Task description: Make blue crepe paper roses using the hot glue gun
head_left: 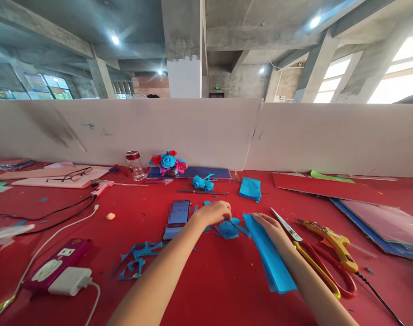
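Note:
My left hand is closed in a pinch above a blue paper flower; what its fingertips hold, if anything, is too small to make out. My right hand rests on a long folded strip of blue paper, fingers over its upper end. Small blue scraps surround the flower. Scissors with red and yellow handles lie open to the right of my right arm, beside a yellow glue gun. A phone lies left of my left hand.
Behind stand a flower bouquet and a glass jar. Blue paper squares and blue flowers lie farther back. Blue offcuts, a power strip and cables are at left, stacked sheets at right.

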The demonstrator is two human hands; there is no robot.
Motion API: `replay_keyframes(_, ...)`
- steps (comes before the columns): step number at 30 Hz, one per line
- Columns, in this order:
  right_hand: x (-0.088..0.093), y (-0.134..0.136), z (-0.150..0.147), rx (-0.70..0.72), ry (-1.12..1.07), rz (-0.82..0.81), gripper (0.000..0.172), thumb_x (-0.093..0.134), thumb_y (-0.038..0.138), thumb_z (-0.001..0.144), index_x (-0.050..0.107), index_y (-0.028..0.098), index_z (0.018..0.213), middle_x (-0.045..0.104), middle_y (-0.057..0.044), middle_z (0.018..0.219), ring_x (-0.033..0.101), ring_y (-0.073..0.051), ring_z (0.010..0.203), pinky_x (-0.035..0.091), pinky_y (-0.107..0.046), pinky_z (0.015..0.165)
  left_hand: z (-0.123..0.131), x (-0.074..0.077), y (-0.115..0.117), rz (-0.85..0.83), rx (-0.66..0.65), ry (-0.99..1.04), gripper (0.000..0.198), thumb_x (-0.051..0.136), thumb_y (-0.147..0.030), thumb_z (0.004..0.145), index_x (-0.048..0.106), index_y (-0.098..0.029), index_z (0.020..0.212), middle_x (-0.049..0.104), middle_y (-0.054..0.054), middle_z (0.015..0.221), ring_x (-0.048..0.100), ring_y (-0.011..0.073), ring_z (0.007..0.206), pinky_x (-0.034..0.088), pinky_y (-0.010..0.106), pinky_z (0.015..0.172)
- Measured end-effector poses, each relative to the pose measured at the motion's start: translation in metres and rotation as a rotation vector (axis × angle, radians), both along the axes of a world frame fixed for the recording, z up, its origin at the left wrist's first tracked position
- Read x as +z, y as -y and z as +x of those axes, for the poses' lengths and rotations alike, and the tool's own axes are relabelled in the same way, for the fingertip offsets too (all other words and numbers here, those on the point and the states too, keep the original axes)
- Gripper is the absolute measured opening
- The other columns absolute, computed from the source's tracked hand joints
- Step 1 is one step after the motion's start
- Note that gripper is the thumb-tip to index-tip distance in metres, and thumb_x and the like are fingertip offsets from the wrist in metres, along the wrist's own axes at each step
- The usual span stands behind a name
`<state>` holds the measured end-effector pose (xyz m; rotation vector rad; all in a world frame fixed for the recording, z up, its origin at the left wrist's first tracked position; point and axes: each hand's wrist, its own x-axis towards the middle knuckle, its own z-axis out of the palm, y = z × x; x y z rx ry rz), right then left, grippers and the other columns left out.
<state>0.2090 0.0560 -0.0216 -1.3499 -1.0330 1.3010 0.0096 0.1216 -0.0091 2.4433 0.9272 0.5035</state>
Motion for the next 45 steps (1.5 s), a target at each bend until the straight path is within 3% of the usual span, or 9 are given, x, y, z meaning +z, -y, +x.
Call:
replay_keyframes(6, 0.007, -0.002, 0.012, -0.061, 0.001, 0.079, 0.024, 0.063, 0.047, 0.067, 0.065, 0.024, 0.073, 0.063, 0.0, 0.05, 0.058, -0.019, 0.044, 0.045, -0.03, 0.044, 0.001, 0.018, 0.028, 0.016, 0.129, 0.407, 0.017, 0.052, -0.022, 0.084, 0.07, -0.021, 0.085, 0.068, 0.004, 0.092, 0.059, 0.0176, 0.093, 0.042, 0.03, 0.087)
replay_keyframes(9, 0.009, 0.002, 0.011, -0.087, -0.005, 0.116, 0.031, 0.065, 0.046, 0.066, 0.067, 0.024, 0.087, 0.065, 0.001, 0.055, 0.058, -0.018, 0.046, 0.045, -0.029, 0.044, 0.007, 0.021, 0.049, -0.065, 0.262, 0.66, 0.022, 0.053, -0.033, 0.083, 0.068, -0.017, 0.09, 0.069, 0.007, 0.093, 0.061, 0.0184, 0.089, 0.046, 0.031, 0.082)
replay_keyframes(10, 0.009, 0.004, 0.009, -0.088, -0.009, 0.134, 0.036, 0.066, 0.046, 0.065, 0.065, 0.025, 0.095, 0.066, 0.001, 0.058, 0.057, -0.017, 0.046, 0.044, -0.028, 0.044, 0.009, 0.021, 0.056, -0.119, 0.293, 0.733, 0.024, 0.054, -0.035, 0.083, 0.068, -0.017, 0.09, 0.069, 0.007, 0.09, 0.062, 0.0178, 0.084, 0.048, 0.029, 0.076)
replay_keyframes(13, 0.008, 0.013, -0.005, -0.037, -0.004, 0.217, 0.046, 0.068, 0.047, 0.065, 0.062, 0.026, 0.106, 0.066, 0.002, 0.067, 0.055, -0.014, 0.049, 0.042, -0.025, 0.045, 0.018, 0.017, 0.072, -0.644, 0.378, 1.209, 0.018, 0.074, -0.029, 0.064, 0.07, -0.015, 0.074, 0.068, 0.004, 0.074, 0.06, 0.0128, 0.068, 0.046, 0.023, 0.066)
replay_keyframes(15, 0.007, 0.018, -0.015, 0.044, 0.035, 0.269, 0.041, 0.065, 0.049, 0.069, 0.065, 0.024, 0.102, 0.067, 0.0, 0.072, 0.055, -0.013, 0.053, 0.041, -0.024, 0.046, 0.022, 0.013, 0.077, -0.759, 0.389, 1.311, 0.02, 0.077, -0.03, 0.061, 0.07, -0.015, 0.072, 0.066, 0.002, 0.071, 0.058, 0.0101, 0.064, 0.045, 0.021, 0.063)
replay_keyframes(22, 0.001, 0.022, -0.03, 0.397, 0.281, 0.37, 0.028, 0.061, 0.044, 0.075, 0.072, 0.02, 0.086, 0.069, -0.003, 0.077, 0.059, -0.018, 0.07, 0.043, -0.026, 0.062, 0.028, 0.01, 0.084, -0.878, 0.373, 1.456, 0.025, 0.078, -0.03, 0.059, 0.07, -0.013, 0.074, 0.064, 0.003, 0.069, 0.057, 0.0095, 0.064, 0.046, 0.021, 0.063)
replay_keyframes(27, -0.009, 0.026, -0.037, 0.557, 0.305, 0.343, 0.03, 0.058, 0.044, 0.078, 0.068, 0.017, 0.071, 0.063, -0.002, 0.065, 0.053, -0.014, 0.058, 0.039, -0.025, 0.054, 0.03, 0.015, 0.088, -0.876, 0.414, 1.592, 0.021, 0.08, -0.025, 0.057, 0.069, -0.013, 0.07, 0.065, 0.003, 0.079, 0.059, 0.0077, 0.07, 0.046, 0.017, 0.066)
replay_keyframes(37, -0.007, 0.031, -0.042, 0.51, 0.311, 0.441, 0.023, 0.059, 0.038, 0.079, 0.067, 0.018, 0.071, 0.063, -0.004, 0.071, 0.053, -0.016, 0.067, 0.042, -0.028, 0.063, 0.033, 0.017, 0.09, -0.938, 0.35, 1.688, 0.018, 0.078, -0.021, 0.062, 0.069, -0.011, 0.075, 0.065, 0.002, 0.078, 0.06, 0.0069, 0.069, 0.048, 0.018, 0.069)
replay_keyframes(45, -0.006, 0.031, -0.043, 0.498, 0.3, 0.475, 0.024, 0.061, 0.037, 0.077, 0.07, 0.017, 0.068, 0.063, -0.004, 0.066, 0.052, -0.015, 0.062, 0.04, -0.028, 0.058, 0.032, 0.015, 0.089, -0.973, 0.365, 1.694, 0.019, 0.079, -0.022, 0.058, 0.068, -0.013, 0.07, 0.062, -0.001, 0.068, 0.057, 0.0065, 0.064, 0.045, 0.018, 0.063)
